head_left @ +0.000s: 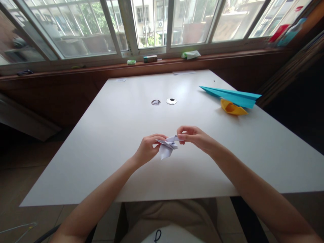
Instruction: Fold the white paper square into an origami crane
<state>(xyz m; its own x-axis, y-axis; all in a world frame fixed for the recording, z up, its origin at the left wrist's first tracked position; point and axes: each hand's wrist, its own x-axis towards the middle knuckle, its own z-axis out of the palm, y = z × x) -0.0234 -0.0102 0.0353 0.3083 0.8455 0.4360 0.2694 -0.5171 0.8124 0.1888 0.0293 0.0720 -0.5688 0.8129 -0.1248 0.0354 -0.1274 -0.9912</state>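
A small folded white paper figure (pixel 166 149) with several pointed flaps is held up between my two hands, above the near half of the table. My left hand (pixel 147 147) is closed on its left side, fingers pinching the folded layers. With thumb and fingertips, my right hand (pixel 193 137) pinches a narrow strip of the same paper at its upper right. One broad flap hangs down toward me. The folds under my fingertips are hidden.
The white table (pixel 101 135) has two round holes (pixel 171 101) toward its far side. At the right lie a blue paper plane (pixel 231 95) and a yellow paper boat (pixel 233 108). A small box (pixel 150 59) and a green-and-white packet (pixel 191 54) rest on the windowsill.
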